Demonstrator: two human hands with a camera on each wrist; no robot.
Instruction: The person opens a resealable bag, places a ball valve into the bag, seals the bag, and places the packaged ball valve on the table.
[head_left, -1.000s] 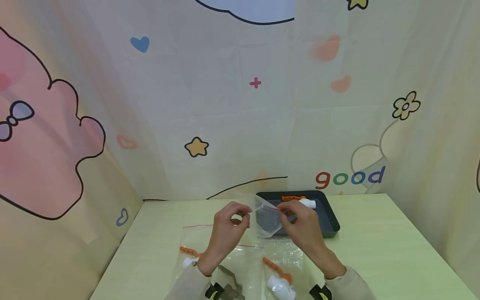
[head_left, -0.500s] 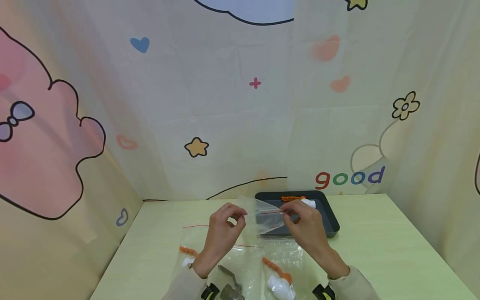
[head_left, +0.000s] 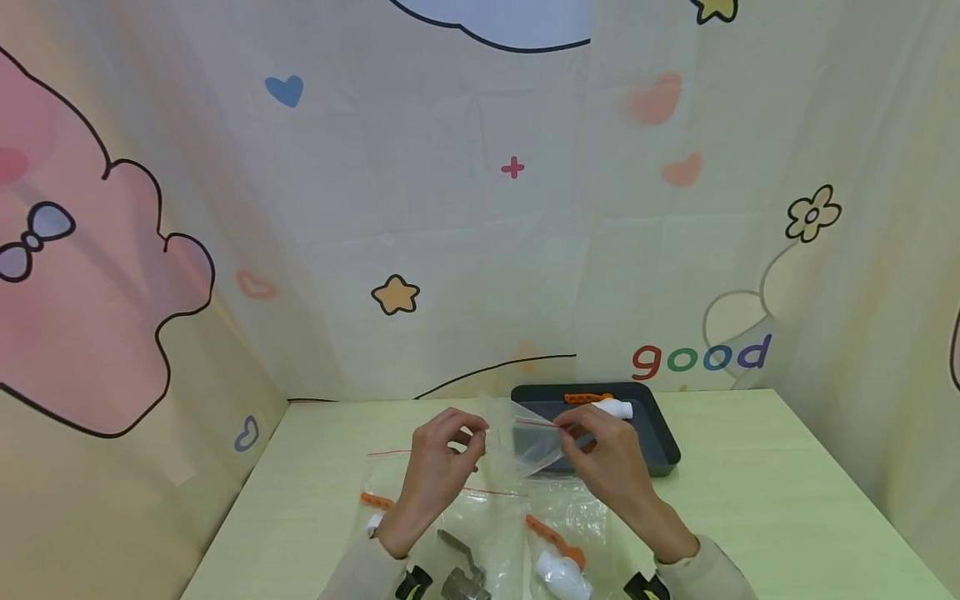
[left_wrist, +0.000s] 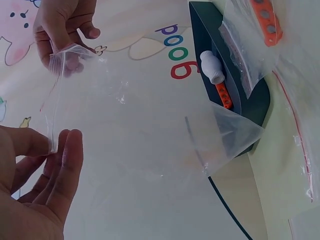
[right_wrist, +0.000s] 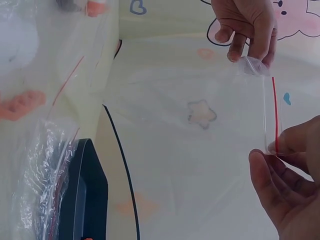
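Note:
A clear zip bag with a red line along its mouth is stretched between both hands, above the table. My left hand pinches one end of the mouth between thumb and fingers. At the other end, my right hand pinches the red-lined edge. In the left wrist view, the bag's see-through body hangs from the mouth, and I see no object inside it. The right wrist view shows the red zip line running straight from one hand to the other.
A dark tray behind holds an orange strip with holes and a white part. Several clear bags lie in front, holding a metal valve, orange pieces and white pieces. A printed curtain stands behind.
My left hand has shifted left and slightly down, drawing the bag's mouth wider between the hands. My right hand stays nearly in place, keeping its pinch.

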